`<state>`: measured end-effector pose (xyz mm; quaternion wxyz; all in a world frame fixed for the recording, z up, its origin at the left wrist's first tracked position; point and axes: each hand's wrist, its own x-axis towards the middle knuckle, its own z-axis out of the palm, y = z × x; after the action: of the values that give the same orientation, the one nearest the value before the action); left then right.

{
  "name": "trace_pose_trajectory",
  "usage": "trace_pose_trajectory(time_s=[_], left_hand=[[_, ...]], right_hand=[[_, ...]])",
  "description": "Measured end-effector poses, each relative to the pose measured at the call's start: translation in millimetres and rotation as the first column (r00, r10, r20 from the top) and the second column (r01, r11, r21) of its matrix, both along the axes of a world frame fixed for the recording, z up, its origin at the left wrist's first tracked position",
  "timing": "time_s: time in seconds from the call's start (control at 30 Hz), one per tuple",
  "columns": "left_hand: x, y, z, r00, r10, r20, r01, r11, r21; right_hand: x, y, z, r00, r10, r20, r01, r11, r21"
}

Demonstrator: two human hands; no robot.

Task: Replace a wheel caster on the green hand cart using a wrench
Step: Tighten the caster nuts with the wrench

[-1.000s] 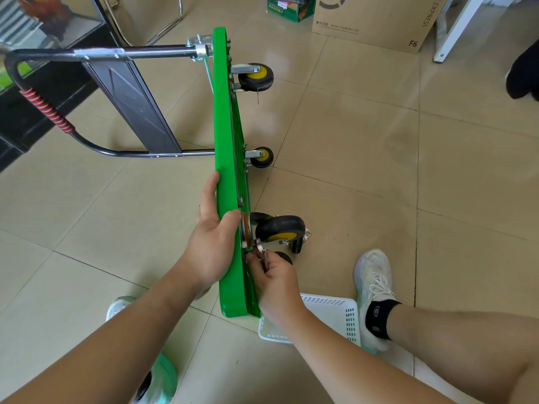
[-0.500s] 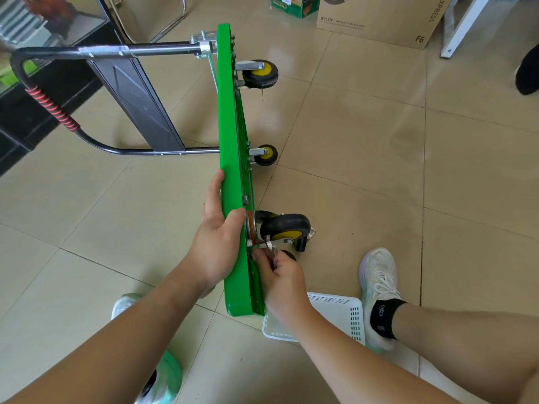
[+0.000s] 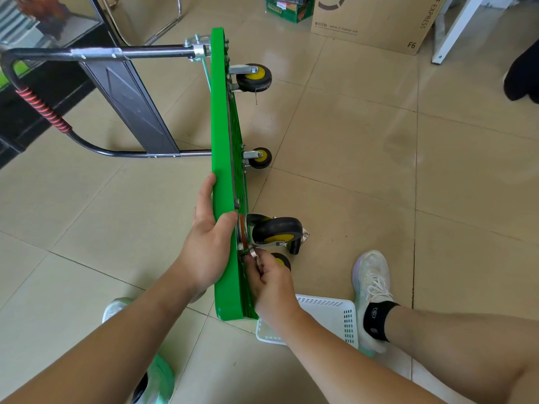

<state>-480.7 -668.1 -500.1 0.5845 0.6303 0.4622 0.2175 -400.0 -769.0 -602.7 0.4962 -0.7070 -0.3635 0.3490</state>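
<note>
Both forearms bare, reaching forward from lower frame edge. Left hand (image 3: pixel 207 243) grips green cart (image 3: pixel 226 170) edge: fingers flat along one face, thumb hooked over other. Right hand (image 3: pixel 271 284) just beside it, knuckles up, fingers curled, tips pinching wrench (image 3: pixel 252 253). Right leg bare, out to right

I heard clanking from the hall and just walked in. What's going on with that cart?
A person has the green cart tipped on its side on the floor. Their left hand grips its upper edge to steady it, while the right hand holds what looks like a small wrench at the mounting plate of the near caster. That caster is still attached. A white basket sits nearby.
</note>
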Motion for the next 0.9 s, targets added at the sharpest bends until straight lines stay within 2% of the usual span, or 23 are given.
trace_pose_trajectory(time_s=[0.13,0.3,0.57,0.77,0.9], left_hand=[[0,0,1,1.0,0.002,-0.003,-0.002,1.0,-0.01],[0,-1,1,1.0,-0.002,0.004,0.002,1.0,-0.012],[2,-1,3,1.0,0.005,-0.013,-0.005,1.0,-0.006],[0,-3,7,1.0,0.001,-0.01,-0.001,0.999,-0.032],[0,-3,9,1.0,-0.007,0.0,0.007,0.999,-0.04]], right_hand=[[7,-4,10,0.999,0.0,0.049,-0.001,1.0,0.021],[4,-4,14,1.0,-0.019,-0.004,0.02,0.999,0.043],[8,-5,19,0.999,0.018,0.034,-0.017,1.0,-0.015],[10,-30,18,0.978,-0.004,-0.208,-0.004,0.999,-0.04],[13,-50,7,0.992,0.053,-0.112,-0.07,0.985,-0.158]])
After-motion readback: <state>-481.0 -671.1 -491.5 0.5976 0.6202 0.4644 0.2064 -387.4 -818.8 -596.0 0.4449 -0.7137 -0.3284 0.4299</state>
